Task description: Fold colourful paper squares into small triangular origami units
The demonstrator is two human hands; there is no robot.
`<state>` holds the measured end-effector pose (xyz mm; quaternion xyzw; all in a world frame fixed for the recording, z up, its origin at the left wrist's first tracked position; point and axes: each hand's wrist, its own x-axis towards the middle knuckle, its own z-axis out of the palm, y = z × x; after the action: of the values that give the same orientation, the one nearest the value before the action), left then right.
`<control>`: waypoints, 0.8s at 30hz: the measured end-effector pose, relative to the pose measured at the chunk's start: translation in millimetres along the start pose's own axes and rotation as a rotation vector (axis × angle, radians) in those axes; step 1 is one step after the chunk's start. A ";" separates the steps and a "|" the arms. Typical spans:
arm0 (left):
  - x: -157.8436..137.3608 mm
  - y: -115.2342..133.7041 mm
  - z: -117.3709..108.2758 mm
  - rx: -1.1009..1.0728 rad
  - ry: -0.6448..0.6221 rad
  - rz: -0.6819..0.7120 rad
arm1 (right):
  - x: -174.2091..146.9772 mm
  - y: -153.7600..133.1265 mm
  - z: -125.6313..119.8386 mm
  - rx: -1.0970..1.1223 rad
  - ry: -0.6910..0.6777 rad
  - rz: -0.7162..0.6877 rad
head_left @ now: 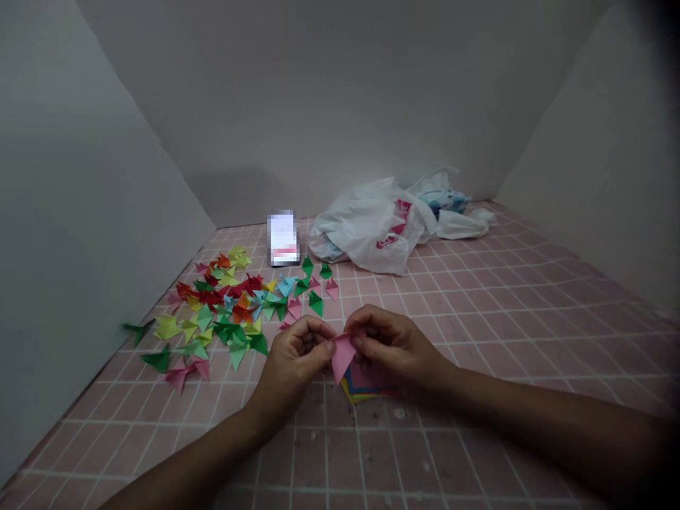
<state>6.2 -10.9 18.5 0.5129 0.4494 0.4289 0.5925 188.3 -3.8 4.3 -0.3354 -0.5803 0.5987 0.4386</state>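
Between both hands is a small folded piece of pink paper (344, 360), its point hanging downward. My left hand (297, 358) pinches its upper left corner between thumb and fingers. At the upper right corner, the thumb and fingers of my right hand (396, 347) are closed on the same paper. Just beneath and behind the right hand lies a small stack of square coloured paper (366, 391), with pink, blue and yellow edges showing; the hand covers part of it. To the left of my left hand spreads a pile of folded paper pieces (228, 331) in several colours.
A phone (283, 239) with a lit, blurred screen stands upright at the back. Right of it sit a white plastic bag (372, 223) with red print and another crumpled bag (462, 223). Pale walls (340, 92) enclose the pink tiled surface (510, 319) on three sides.
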 end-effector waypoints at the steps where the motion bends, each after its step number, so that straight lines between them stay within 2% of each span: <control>1: -0.2 -1.8 -0.2 -0.033 -0.003 -0.015 | -0.4 0.0 0.0 -0.006 0.006 -0.016; 7: -0.3 -13.1 -3.1 -0.229 -0.030 -0.093 | -1.3 -0.6 -3.8 -0.071 -0.005 -0.041; 19: 1.1 -7.0 1.0 -0.161 0.014 -0.078 | -1.5 -4.6 -8.2 -0.399 -0.089 -0.280; 24: 3.8 -6.9 0.5 -0.151 0.059 -0.020 | -0.1 -2.9 -7.7 -0.378 -0.090 -0.244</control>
<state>7.9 -8.1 11.3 0.4492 0.4381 0.4708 0.6202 195.7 -1.0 6.5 -0.3119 -0.7372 0.4364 0.4108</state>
